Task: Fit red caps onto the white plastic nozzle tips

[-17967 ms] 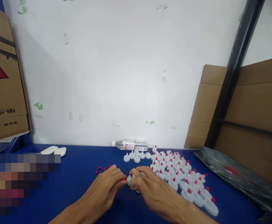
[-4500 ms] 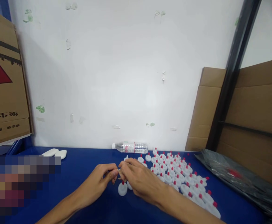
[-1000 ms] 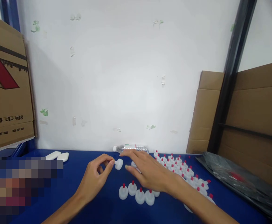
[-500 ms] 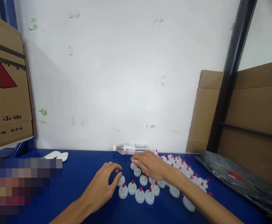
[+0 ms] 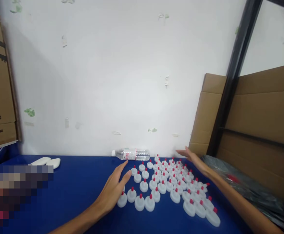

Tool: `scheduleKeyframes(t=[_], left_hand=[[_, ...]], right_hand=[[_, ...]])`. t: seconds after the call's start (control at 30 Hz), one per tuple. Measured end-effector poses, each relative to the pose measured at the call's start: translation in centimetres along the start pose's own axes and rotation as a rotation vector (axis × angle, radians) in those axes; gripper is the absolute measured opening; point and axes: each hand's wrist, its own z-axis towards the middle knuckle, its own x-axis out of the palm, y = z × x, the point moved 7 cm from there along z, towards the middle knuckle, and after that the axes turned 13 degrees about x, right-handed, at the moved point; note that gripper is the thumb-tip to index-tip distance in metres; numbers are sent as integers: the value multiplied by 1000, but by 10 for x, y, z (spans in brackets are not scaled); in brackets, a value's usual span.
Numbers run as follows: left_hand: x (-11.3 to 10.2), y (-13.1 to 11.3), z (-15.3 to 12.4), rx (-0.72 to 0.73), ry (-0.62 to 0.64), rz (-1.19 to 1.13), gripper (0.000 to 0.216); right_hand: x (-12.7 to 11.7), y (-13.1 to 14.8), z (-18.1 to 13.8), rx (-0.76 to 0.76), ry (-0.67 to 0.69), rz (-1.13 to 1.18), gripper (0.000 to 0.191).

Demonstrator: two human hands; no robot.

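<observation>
Many white plastic nozzle caps with red tips [image 5: 162, 187] stand on the blue tabletop [image 5: 78, 185], spread from the middle to the right. My left hand [image 5: 112, 187] is at the left edge of the group, fingers apart, thumb beside a cap at the back left; it partly covers a cap below it. Whether it touches one I cannot tell. My right hand [image 5: 192, 159] reaches over the far right edge of the group, fingers stretched out flat, with nothing held.
A clear plastic bottle [image 5: 132, 154] lies along the wall. Two white oval objects [image 5: 53, 163] are at the left. A dark plastic bag [image 5: 231, 177] and cardboard [image 5: 258, 110] border the right; a cardboard box [image 5: 0, 94] stands left.
My right hand has moved right, from over the middle of the caps to their far right edge, uncovering them. My left hand's fingers have straightened. The view has shifted slightly right.
</observation>
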Motion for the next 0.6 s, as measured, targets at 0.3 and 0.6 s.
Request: scheduleKeyframes(t=[0.3,0.6], left_hand=[[43,-3,63,89,82,-71,36],[56,-12,67,170,141,-92,33]], right_hand=[[57,-8,13,2,207,208,36],[104,37,4,-135,422,223,38]])
